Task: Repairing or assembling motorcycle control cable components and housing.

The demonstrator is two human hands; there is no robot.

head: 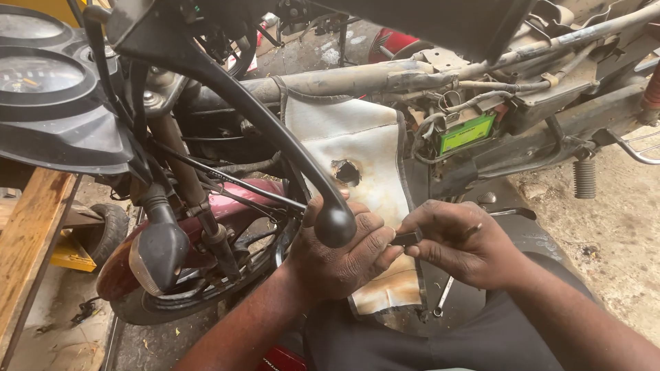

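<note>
My left hand (344, 251) and my right hand (457, 240) meet low in the middle, in front of a stripped motorcycle frame (371, 75). Both pinch a small dark part (407, 238) between their fingertips; what it is I cannot make out. The black ball end of the brake lever (335, 225) hangs right in front of my left hand and hides some of its fingers. Behind the hands hangs a stained white cloth cover (361, 148) with a burnt hole (347, 172) in it.
The instrument cluster (41, 75) fills the top left, with a turn signal (157, 251) and the front wheel (172, 302) below. A green-labelled battery (466, 132) sits in the frame at right. A wrench (443, 297) lies on my lap. Wooden plank (27, 240) at left; dirty concrete floor (612, 233) at right.
</note>
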